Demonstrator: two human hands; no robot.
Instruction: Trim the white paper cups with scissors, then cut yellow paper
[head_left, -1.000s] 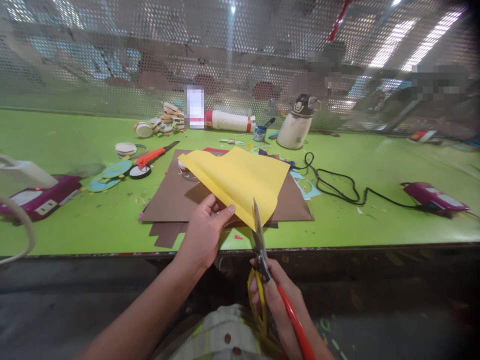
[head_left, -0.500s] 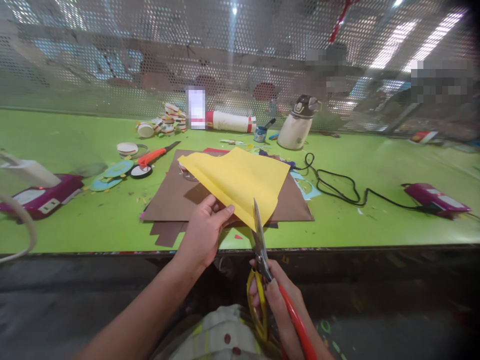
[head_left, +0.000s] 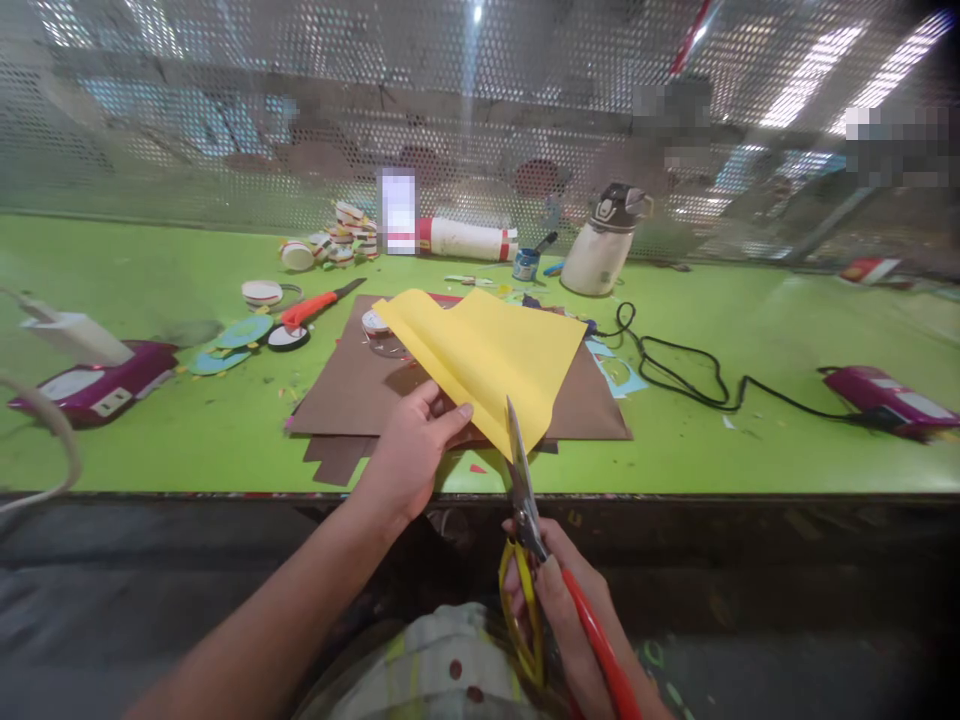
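My left hand (head_left: 420, 440) pinches the near left edge of a yellow sheet of paper (head_left: 502, 350), thumb on top and fingers underneath. The sheet is raised above a brown board or sheet (head_left: 337, 390) on the table, and its left side curls. In my right hand (head_left: 574, 590) is a pair of scissors (head_left: 527, 510) with one red and one yellow handle. Their blades straddle the near corner of the paper, one blade on top, the other mostly hidden below it.
The green table (head_left: 750, 440) holds purple power strips (head_left: 112, 380), a looped black cable (head_left: 682, 370), an orange-handled knife (head_left: 315, 305), blue paper rings (head_left: 232, 345) and a small round white piece (head_left: 289, 337). Farther back are a jug (head_left: 600, 250), a blue jar (head_left: 526, 264) and a white roll (head_left: 469, 240).
The view has shifted slightly, so things on the table appear a little farther right. Both hands keep their grips, and the scissors stay at the same corner of the paper.
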